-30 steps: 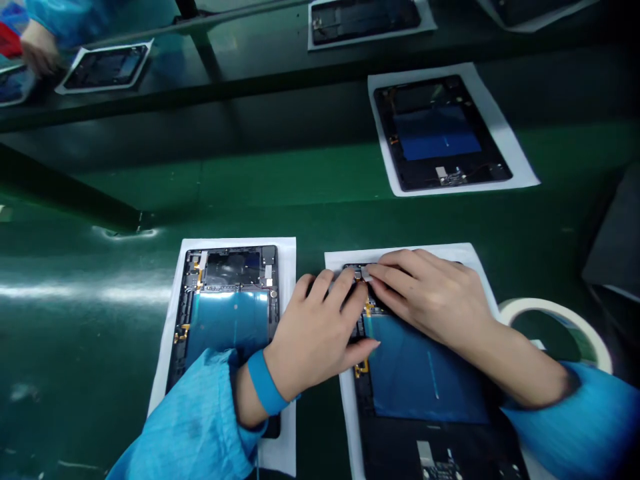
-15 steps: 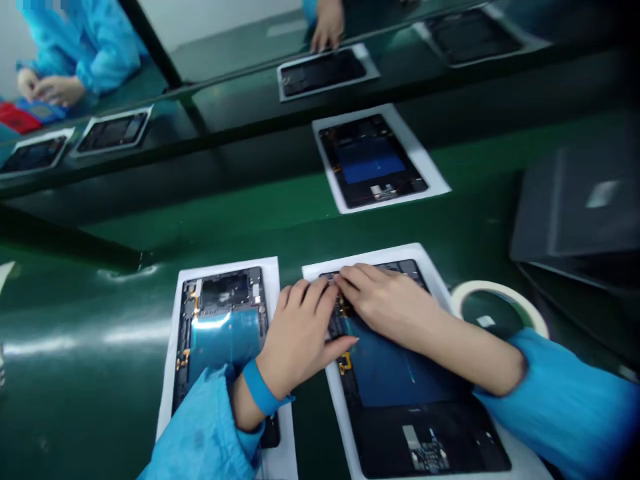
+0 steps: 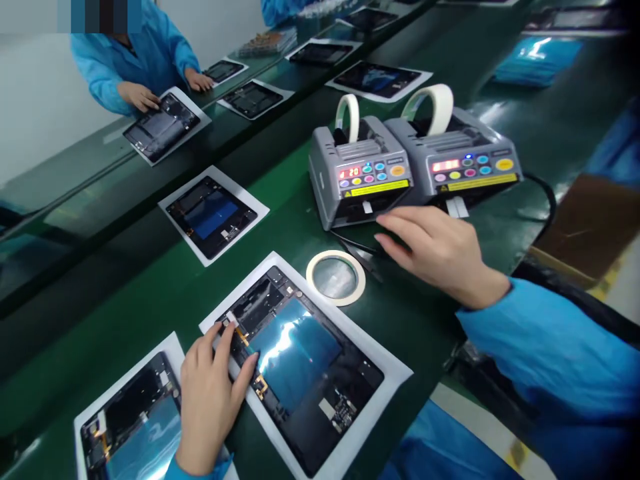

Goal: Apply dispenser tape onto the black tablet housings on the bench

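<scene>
An opened tablet (image 3: 305, 367) with a blue battery film lies on white paper (image 3: 395, 377) in front of me. My left hand (image 3: 210, 393) rests flat on its left edge, fingers stretched out over the connectors. My right hand (image 3: 435, 250) hovers near the front of the left grey tape dispenser (image 3: 360, 177), fingers extended and empty, close to its slot. A second opened tablet (image 3: 133, 427) lies at the lower left.
A second tape dispenser (image 3: 450, 163) stands beside the first. A loose tape roll (image 3: 336, 277) lies on the green belt (image 3: 150, 293). Another tablet (image 3: 213, 217) sits farther out. A person in blue (image 3: 135, 60) works across the line, with several tablets nearby.
My right hand has left the tablet and moved right to the tape dispensers. My view swung to the right. The left hand stays on the tablet.
</scene>
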{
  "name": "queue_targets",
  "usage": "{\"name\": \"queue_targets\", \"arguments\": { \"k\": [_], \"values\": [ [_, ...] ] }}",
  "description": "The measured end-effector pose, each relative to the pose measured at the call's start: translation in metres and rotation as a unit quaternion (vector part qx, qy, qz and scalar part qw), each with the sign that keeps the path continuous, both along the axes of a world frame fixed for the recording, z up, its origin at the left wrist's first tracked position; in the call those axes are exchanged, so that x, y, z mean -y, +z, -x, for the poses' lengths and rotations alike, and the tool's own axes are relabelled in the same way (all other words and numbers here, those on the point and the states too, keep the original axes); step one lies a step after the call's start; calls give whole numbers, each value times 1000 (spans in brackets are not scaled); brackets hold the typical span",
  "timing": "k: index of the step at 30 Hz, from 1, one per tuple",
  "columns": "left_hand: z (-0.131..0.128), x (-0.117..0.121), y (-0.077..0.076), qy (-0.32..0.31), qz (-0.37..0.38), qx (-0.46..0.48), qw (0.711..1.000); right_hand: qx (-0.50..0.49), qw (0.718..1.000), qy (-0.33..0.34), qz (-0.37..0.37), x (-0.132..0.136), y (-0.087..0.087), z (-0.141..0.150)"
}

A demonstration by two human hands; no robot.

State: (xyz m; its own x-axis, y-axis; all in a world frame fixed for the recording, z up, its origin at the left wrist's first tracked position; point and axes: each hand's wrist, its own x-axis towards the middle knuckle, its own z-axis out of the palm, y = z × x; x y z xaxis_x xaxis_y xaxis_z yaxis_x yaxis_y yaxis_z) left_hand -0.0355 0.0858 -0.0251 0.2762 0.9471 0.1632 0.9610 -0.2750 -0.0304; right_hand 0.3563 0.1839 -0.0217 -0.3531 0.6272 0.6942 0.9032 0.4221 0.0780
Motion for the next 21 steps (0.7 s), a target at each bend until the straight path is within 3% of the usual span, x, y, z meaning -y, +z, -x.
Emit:
{"name": "queue_targets", "arguments": {
  "k": [5,14,17,21],
  "values": [
    [-2,-2,1,5,-11,4,1000,41,999,-22,-24,-29,3,-6],
    [-7,1,5,12,-2,-4,1000,27,997,-64,34,-32,7,6],
    [-9,1,15,-3,20,-37,999,-15,1000,-21,-4,-22,16,7],
    [-28,-7,39,-25,56,-118,991,-69,988,138,20,-7,28,25]
  ]
}}
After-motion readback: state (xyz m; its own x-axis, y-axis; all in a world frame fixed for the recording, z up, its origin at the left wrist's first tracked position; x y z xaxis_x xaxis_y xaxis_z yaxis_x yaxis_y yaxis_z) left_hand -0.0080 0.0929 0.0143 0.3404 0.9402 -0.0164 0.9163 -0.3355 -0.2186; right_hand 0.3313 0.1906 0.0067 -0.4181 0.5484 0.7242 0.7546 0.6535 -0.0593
